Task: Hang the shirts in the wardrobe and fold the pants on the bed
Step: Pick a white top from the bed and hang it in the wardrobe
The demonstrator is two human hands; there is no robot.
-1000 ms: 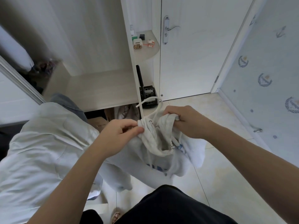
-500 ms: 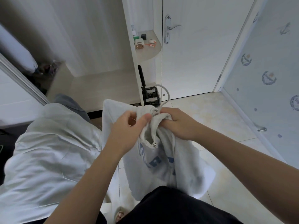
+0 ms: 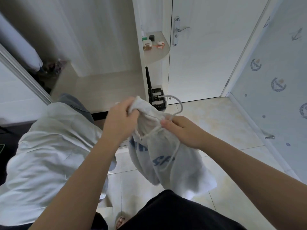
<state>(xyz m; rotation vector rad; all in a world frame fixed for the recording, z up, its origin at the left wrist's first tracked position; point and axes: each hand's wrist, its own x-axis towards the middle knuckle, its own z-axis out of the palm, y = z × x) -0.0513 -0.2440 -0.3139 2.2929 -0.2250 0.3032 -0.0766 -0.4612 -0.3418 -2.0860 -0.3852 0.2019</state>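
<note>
A pale shirt point(image 3: 41, 155) fills the near left, in front of the open wardrobe point(image 3: 103, 87). The left hand point(image 3: 121, 120) has a closed grip on the bunched neck of a white sweatshirt point(image 3: 166, 160) with blue lettering. 1 hanger hook point(image 3: 179, 103) pokes out above it. The right hand point(image 3: 182, 130) pinches its fabric and drawstring in a tight grip, above the tiled floor point(image 3: 224, 123).

I count two hands, the left hand point(image 3: 119, 123) and the right hand point(image 3: 181, 130), with one white top point(image 3: 159, 156) and one hanger point(image 3: 180, 105) between them. Two more garments are at the left: one pale shirt point(image 3: 46, 146) and one grey-blue piece point(image 3: 73, 103) behind it. There is one door point(image 3: 207, 55) with one handle point(image 3: 182, 29), one rounded shelf point(image 3: 157, 53) carrying four small items, and one black router point(image 3: 156, 98) below.
</note>
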